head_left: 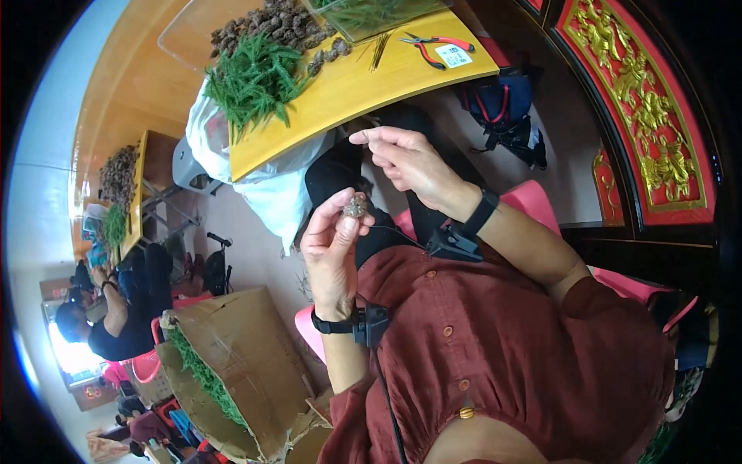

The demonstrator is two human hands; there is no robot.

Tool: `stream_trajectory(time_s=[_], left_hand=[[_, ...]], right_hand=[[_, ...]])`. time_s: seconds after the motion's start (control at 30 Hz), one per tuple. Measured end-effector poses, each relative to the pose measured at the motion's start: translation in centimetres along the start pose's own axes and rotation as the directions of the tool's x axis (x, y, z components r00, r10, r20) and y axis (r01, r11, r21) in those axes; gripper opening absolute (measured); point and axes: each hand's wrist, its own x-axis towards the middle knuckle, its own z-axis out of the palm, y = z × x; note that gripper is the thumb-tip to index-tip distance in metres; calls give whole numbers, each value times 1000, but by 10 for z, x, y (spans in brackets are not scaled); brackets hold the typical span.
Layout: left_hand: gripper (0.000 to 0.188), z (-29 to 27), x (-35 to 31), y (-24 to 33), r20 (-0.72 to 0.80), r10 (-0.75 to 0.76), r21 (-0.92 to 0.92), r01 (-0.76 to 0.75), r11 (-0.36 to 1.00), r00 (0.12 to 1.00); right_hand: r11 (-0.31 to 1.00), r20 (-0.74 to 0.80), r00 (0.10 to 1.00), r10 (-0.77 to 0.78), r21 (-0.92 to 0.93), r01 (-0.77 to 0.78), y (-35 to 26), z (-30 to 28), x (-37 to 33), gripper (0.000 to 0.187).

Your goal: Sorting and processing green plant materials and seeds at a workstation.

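Observation:
My left hand (331,240) is closed around a small brown pine cone (355,206), pinched between thumb and fingertips above my lap. A thin dark strand runs from beside the cone toward my right wrist; its kind is unclear. Up and to the right, just off the table's edge, is my right hand (410,161), its fingers drawn together; anything between them is too small to make out. On the yellow table (348,97) lie a pile of pine cones (267,27), a heap of green artificial sprigs (255,77), thin brown wires (379,52) and red-handled pliers (437,48).
A clear bin (371,19) with greenery stands at the table's far side. White plastic bags (267,201) hang under its left end. An open cardboard box (239,348) holds more sprigs at lower left. Another person (112,317) works farther left. A carved red-and-gold panel (645,108) is on the right.

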Motion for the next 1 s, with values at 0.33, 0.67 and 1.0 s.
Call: stream_trajectory(time_s=[0.33,0.67,1.0], left_hand=[[35,-11,-10,18,-138,72,-15,-74,997,988],[33,-19,-16,21,-115,1,-154,-19,988,993],[33,-16,-18,21,-107,-32,-219,8,976,994]], right_hand=[[751,256,873,-416,-445,489,-7,25,-38,18],[459,369,735,-568,-599,656,3,39,-52,9],[482,351,767,-537,-618,621,2,37,-53,10]])
